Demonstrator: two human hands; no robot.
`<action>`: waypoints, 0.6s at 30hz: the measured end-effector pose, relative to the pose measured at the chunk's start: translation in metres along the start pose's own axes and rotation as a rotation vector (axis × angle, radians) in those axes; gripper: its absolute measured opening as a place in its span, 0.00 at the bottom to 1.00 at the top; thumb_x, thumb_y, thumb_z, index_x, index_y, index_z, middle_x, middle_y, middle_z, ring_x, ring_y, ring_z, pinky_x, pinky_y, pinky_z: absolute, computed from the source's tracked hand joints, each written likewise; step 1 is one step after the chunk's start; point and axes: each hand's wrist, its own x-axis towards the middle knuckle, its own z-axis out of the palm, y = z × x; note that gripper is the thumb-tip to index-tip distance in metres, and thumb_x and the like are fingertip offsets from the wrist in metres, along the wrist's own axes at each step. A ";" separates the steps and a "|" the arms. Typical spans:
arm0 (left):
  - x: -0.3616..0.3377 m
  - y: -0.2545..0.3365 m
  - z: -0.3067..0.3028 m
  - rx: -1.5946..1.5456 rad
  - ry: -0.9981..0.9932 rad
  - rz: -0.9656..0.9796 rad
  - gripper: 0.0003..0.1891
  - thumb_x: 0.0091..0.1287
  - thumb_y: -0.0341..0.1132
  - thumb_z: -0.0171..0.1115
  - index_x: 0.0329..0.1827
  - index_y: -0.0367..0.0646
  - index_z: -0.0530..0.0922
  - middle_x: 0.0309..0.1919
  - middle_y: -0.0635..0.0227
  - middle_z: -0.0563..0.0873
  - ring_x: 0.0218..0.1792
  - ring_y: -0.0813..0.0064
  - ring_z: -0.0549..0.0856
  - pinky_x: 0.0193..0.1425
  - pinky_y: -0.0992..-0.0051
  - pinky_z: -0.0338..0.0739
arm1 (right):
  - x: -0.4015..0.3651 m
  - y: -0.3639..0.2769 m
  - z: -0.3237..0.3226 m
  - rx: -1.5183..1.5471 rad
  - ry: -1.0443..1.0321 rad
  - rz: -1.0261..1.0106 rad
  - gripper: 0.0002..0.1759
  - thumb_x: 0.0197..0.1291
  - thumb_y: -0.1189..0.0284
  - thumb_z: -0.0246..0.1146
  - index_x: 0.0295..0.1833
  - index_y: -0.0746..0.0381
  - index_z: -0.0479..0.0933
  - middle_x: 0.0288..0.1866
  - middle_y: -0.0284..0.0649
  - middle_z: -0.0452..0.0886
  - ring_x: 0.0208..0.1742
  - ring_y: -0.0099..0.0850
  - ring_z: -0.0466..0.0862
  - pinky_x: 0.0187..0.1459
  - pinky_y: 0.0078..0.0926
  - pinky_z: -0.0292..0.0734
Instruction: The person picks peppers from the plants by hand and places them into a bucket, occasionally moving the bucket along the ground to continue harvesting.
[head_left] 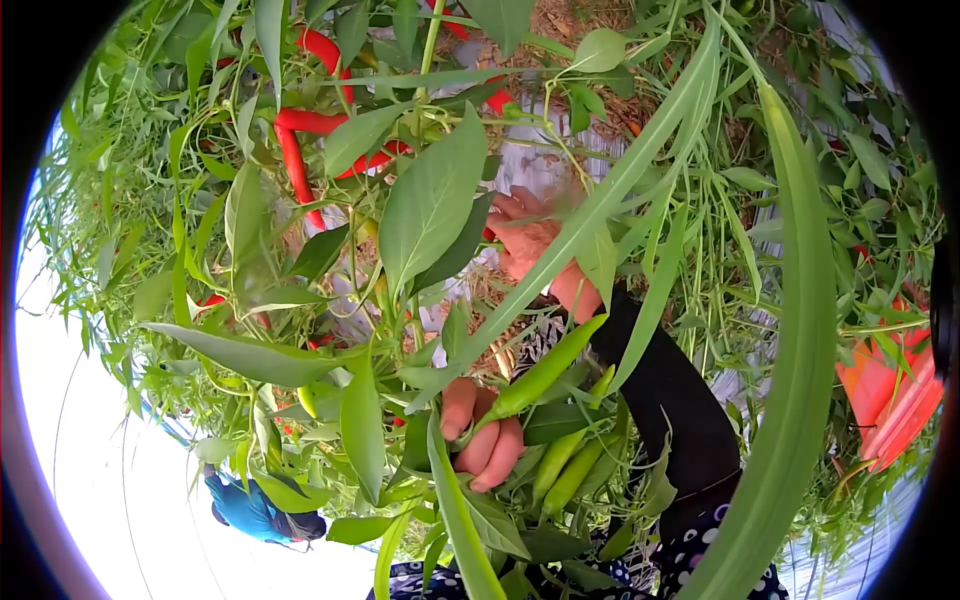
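Among the leaves low in the middle, my left hand (485, 440) has its fingers curled inward; what lies inside them is hidden. A green chili pepper (545, 372) hangs across its fingers, and more green chilies (570, 475) hang just to the right. My right hand (535, 245), in a black sleeve (665, 400), reaches into the plant farther up. It is somewhat blurred, and a large leaf (435, 205) covers the area by its fingertips. A speck of red shows beside those fingertips. Ripe red chilies (297, 160) hang to the upper left of this hand.
Long green leaf blades (800, 300) cross the near view on the right. An orange-red container or bag (890, 390) is at the right edge. Another person in blue (250, 508) is at lower left. Dense chili plants and pale ground sheeting (530, 165) surround my hands.
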 end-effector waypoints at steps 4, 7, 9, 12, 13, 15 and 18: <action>0.001 -0.001 -0.001 -0.035 -0.009 0.005 0.11 0.63 0.38 0.56 0.43 0.53 0.65 0.21 0.73 0.78 0.24 0.74 0.80 0.36 0.69 0.70 | -0.010 -0.013 -0.023 0.594 -0.382 0.258 0.18 0.43 0.74 0.60 0.44 0.61 0.71 0.33 0.43 0.76 0.33 0.39 0.77 0.36 0.33 0.72; 0.000 -0.004 -0.003 -0.055 -0.024 0.000 0.10 0.63 0.39 0.56 0.42 0.52 0.65 0.20 0.72 0.78 0.24 0.73 0.80 0.35 0.68 0.71 | -0.037 -0.034 -0.052 0.546 -0.410 0.222 0.19 0.48 0.72 0.60 0.48 0.62 0.71 0.25 0.38 0.75 0.26 0.30 0.76 0.29 0.28 0.70; 0.001 -0.003 -0.004 -0.070 -0.041 -0.022 0.10 0.63 0.38 0.56 0.43 0.51 0.65 0.21 0.71 0.78 0.24 0.71 0.80 0.35 0.67 0.72 | -0.053 -0.051 -0.072 1.394 -0.369 0.829 0.21 0.47 0.72 0.59 0.50 0.62 0.71 0.30 0.35 0.75 0.29 0.23 0.73 0.32 0.21 0.71; 0.011 -0.011 -0.003 -0.186 -0.083 0.036 0.14 0.61 0.35 0.57 0.46 0.39 0.67 0.22 0.61 0.76 0.23 0.65 0.76 0.27 0.71 0.75 | -0.064 -0.058 -0.101 1.175 -0.319 0.768 0.24 0.47 0.72 0.59 0.54 0.62 0.68 0.31 0.33 0.74 0.31 0.20 0.72 0.32 0.20 0.70; -0.005 -0.018 -0.012 -0.186 -0.150 0.130 0.14 0.62 0.36 0.55 0.47 0.38 0.67 0.23 0.62 0.76 0.24 0.65 0.76 0.29 0.70 0.76 | -0.065 -0.066 -0.109 1.008 -0.264 0.738 0.22 0.48 0.73 0.59 0.52 0.64 0.68 0.31 0.34 0.74 0.30 0.21 0.73 0.33 0.21 0.71; -0.006 -0.016 -0.014 -0.168 -0.161 0.097 0.14 0.63 0.36 0.55 0.46 0.39 0.67 0.24 0.62 0.76 0.24 0.65 0.76 0.30 0.69 0.76 | -0.066 -0.072 -0.112 0.975 -0.269 0.686 0.22 0.48 0.73 0.59 0.51 0.64 0.68 0.31 0.34 0.74 0.31 0.22 0.73 0.33 0.22 0.71; 0.016 0.000 -0.007 -0.170 -0.146 0.047 0.12 0.63 0.36 0.54 0.45 0.40 0.67 0.24 0.62 0.76 0.24 0.65 0.76 0.30 0.69 0.76 | -0.079 -0.086 -0.124 1.133 -0.321 0.585 0.17 0.48 0.74 0.60 0.46 0.65 0.69 0.30 0.34 0.74 0.31 0.24 0.74 0.34 0.24 0.71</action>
